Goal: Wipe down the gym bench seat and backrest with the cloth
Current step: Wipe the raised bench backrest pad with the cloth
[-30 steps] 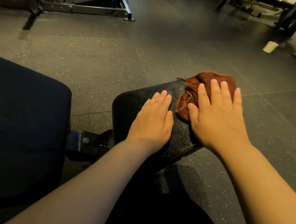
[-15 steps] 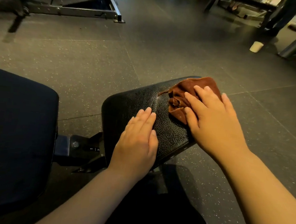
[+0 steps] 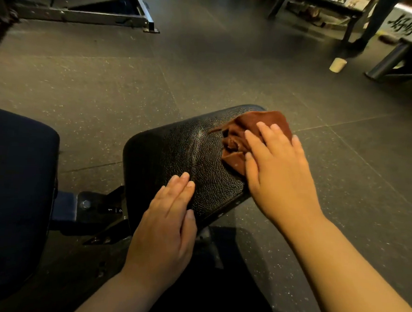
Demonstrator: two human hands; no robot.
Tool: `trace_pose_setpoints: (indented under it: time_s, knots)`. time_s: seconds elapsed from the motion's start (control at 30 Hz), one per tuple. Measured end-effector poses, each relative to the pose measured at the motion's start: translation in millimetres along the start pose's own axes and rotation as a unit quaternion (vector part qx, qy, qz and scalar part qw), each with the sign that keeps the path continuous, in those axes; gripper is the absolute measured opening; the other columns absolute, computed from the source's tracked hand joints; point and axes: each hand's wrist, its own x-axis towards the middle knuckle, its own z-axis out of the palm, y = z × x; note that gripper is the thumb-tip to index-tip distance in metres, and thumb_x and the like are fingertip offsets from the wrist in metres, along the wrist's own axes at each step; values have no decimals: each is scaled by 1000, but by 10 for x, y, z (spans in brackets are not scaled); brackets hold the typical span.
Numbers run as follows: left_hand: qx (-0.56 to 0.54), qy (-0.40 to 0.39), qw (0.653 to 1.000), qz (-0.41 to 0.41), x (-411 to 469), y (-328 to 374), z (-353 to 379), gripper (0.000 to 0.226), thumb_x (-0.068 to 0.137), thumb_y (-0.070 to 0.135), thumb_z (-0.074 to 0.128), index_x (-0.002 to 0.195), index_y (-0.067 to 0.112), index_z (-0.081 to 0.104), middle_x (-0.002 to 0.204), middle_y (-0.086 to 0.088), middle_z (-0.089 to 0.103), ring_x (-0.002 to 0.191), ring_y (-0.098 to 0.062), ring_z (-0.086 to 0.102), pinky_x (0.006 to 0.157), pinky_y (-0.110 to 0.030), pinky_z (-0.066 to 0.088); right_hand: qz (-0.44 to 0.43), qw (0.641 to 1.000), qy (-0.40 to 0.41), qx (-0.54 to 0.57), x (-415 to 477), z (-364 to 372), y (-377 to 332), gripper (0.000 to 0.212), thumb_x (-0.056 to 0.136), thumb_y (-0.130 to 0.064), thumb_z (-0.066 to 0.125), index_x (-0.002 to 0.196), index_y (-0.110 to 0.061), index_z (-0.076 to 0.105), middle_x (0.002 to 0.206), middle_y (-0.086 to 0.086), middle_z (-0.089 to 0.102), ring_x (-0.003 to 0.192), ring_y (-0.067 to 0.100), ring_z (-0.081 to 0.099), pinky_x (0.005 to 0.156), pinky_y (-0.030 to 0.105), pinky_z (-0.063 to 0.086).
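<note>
With your right hand [image 3: 278, 174] flat, fingers straight, on the bunched cloth [image 3: 239, 138] at the seat surface [image 3: 176, 149] far-right corner, and your flat left hand [image 3: 166, 230] bracing its near edge, press evenly and sweep overlapping passes.

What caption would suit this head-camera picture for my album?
Wiping: right hand presses a brown cloth on the black bench seat; left hand rests flat on the seat.

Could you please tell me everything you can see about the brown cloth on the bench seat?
The cloth is rust-brown, soft-looking fabric, bunched into loose folds rather than spread flat. It lies on the far right part of the black, crackle-textured seat pad, reaching its edge. The right hand presses flat on it, fingers straight, covering its near side.
</note>
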Motion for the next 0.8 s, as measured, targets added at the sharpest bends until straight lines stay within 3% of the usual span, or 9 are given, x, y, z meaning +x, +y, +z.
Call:
trace_pose_setpoints:
  time_s: [0.1, 0.27, 0.37, 0.47, 0.57, 0.67, 0.8]
  knots:
    - [6, 8, 1000, -6, -4, 24, 25, 56, 101, 37, 27, 154, 19, 36, 163, 10, 26, 152, -2, 13, 124, -33, 16, 72, 997, 15, 21, -53, 2, -63, 50, 104, -30, 37, 151, -14, 43, 161, 13, 32, 151, 35, 22, 123, 54, 16]
    - [39, -7, 999, -18, -21, 76, 45, 60, 101, 41, 21, 157, 21, 27, 165, 10, 19, 152, -2, 7, 123, -35, 13, -72, 997, -18, 4, -197, 76, -227, 52, 98, -38, 36, 143, -23, 55, 155, 4, 45, 147, 27, 34, 123, 55, 14]
    - [53, -13, 998, -14, -25, 100, 49, 60, 102, 40, 22, 158, 17, 26, 166, 7, 18, 153, -5, 6, 124, -36, 13, -10, 1000, -3, 12, -81, -18, -30, 48, 102, -37, 35, 147, -27, 49, 158, -1, 40, 150, 21, 29, 123, 55, 10]
    - [58, -14, 998, -16, -75, 180, 74, 60, 102, 38, 27, 157, 16, 27, 166, 5, 19, 154, -7, 6, 124, -38, 13, 57, 998, 8, 5, -28, -23, 31, 51, 105, -35, 30, 153, -22, 40, 163, 5, 30, 153, 27, 19, 125, 52, 7]
    - [57, -29, 998, 0, -149, 288, 100, 60, 102, 40, 28, 158, 20, 23, 166, 7, 16, 154, -7, 3, 123, -36, 9, 13, 1000, -9, 9, -100, 33, -154, 54, 101, -37, 31, 150, -22, 46, 161, 8, 34, 151, 32, 23, 124, 53, 8]
    - [40, -37, 998, 18, -185, 318, 79, 61, 101, 41, 32, 158, 22, 24, 166, 11, 17, 154, -6, 5, 122, -36, 12, -56, 998, -38, -12, -93, 38, -146, 53, 101, -39, 31, 149, -25, 48, 159, 4, 39, 150, 26, 28, 124, 49, 10]
    - [25, -57, 997, 47, -96, 379, 43, 61, 101, 42, 34, 158, 20, 27, 166, 9, 18, 154, -7, 3, 125, -37, 10, 6, 1000, -3, -11, 28, -44, 63, 52, 103, -37, 29, 151, -22, 44, 160, 6, 36, 151, 27, 25, 123, 51, 6]
